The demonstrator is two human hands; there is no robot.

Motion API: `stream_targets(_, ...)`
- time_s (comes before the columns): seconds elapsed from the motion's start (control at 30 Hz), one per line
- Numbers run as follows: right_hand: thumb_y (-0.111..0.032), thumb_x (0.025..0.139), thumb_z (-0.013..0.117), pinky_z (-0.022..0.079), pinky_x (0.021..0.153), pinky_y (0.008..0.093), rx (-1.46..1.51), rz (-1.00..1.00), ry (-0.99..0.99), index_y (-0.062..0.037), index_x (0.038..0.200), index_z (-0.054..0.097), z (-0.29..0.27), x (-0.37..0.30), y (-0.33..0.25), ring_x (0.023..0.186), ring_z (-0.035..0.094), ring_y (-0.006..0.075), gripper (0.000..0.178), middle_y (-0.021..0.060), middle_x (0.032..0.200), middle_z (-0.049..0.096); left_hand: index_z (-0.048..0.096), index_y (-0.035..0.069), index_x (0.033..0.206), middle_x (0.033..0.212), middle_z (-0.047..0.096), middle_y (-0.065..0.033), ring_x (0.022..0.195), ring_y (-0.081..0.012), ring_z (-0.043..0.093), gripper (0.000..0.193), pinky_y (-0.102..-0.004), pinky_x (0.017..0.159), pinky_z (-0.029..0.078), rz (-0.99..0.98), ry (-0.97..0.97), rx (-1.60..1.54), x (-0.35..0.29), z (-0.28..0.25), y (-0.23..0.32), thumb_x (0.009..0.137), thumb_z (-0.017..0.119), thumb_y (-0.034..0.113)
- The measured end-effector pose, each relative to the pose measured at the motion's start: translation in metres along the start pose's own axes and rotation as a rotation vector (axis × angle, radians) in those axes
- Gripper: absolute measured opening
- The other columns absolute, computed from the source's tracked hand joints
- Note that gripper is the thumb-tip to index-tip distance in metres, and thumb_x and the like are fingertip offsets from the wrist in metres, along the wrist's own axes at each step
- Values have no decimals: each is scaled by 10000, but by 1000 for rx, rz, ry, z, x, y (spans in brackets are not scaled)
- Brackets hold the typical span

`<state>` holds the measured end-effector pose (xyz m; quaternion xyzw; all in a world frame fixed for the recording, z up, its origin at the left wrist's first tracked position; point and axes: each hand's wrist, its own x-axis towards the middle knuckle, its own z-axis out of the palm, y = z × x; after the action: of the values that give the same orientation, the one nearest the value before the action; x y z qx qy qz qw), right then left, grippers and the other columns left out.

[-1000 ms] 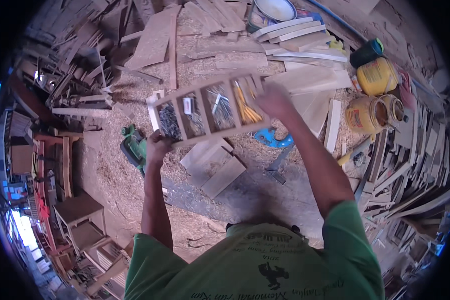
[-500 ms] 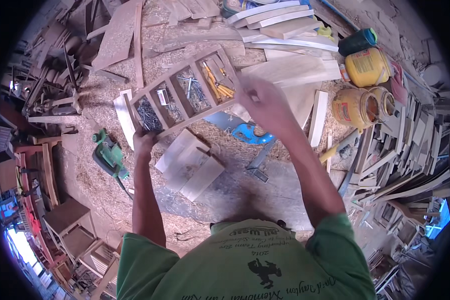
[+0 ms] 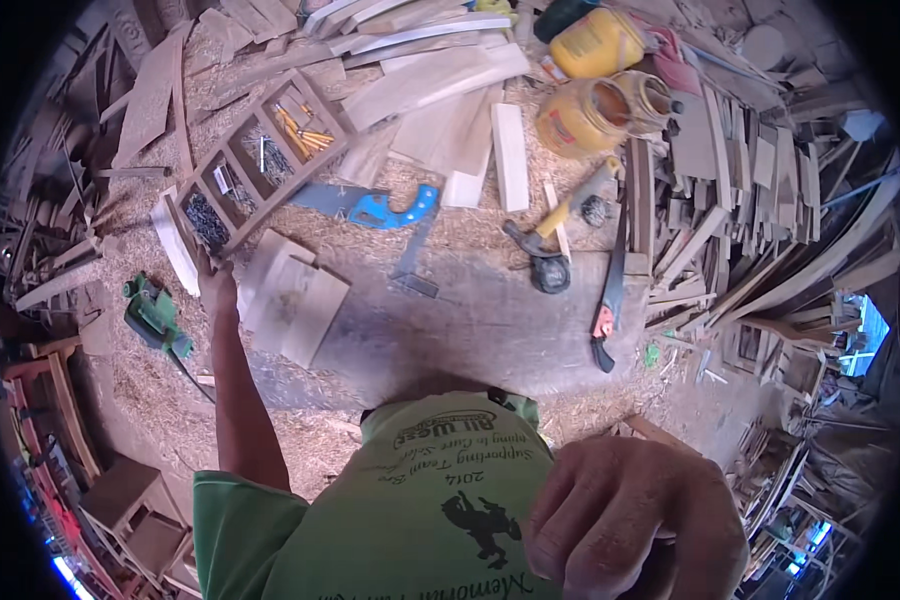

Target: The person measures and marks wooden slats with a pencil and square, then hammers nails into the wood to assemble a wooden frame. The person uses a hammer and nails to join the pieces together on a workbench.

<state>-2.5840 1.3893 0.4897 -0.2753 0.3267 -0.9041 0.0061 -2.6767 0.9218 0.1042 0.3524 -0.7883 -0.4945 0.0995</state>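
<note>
At a corner of the tray (image 3: 291, 192), the left hand (image 3: 217, 282).

Matt wooden tray (image 3: 292, 180), plastic saw handle (image 3: 372, 209)

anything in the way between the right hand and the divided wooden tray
Two tools lie on the bench between them in this view: the square and the blue-handled saw. The right hand looks raised near the camera, so they probably wouldn't block its path to the divided wooden tray.
</note>
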Motion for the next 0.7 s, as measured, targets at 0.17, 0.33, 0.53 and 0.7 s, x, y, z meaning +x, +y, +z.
stream_targets(0.17,-273,1052,806,257,389,268,36,54,-58,-148,1043,866,26,-33,-51,416,418,56,139,10,651,556,489,10,1660,1559,625,-243,1332,-319,659,703,-407,1121,506,75,119,21,-75,-20,-8,987,661,120)
stream_targets(0.33,-253,1091,752,280,381,272,498,164,-151,-48,1152,849,29,-87,-84,401,424,77,235,49,656,596,566,-20,1588,1510,662,-211,1292,-272,668,574,-396,1089,532,14,49,-165,-233,-9,-33,1033,635,108)
stream_targets(0.53,-217,1096,712,402,463,288,1300,514,-410,-18,1269,777,15,-156,-123,502,552,141,272,143,798,706,585,-21,1572,1484,678,-218,1297,-279,666,565,-398,1103,525,-172,34,-122,-477,19,-148,1018,616,84)
stream_targets(0.7,-130,1079,716,336,432,347,1437,905,-528,-47,969,736,3,-185,-102,461,466,192,139,77,677,554,629,84,1557,1481,686,-206,1131,-251,737,550,-393,955,597,-589,46,-17,-731,39,-272,1019,690,178)
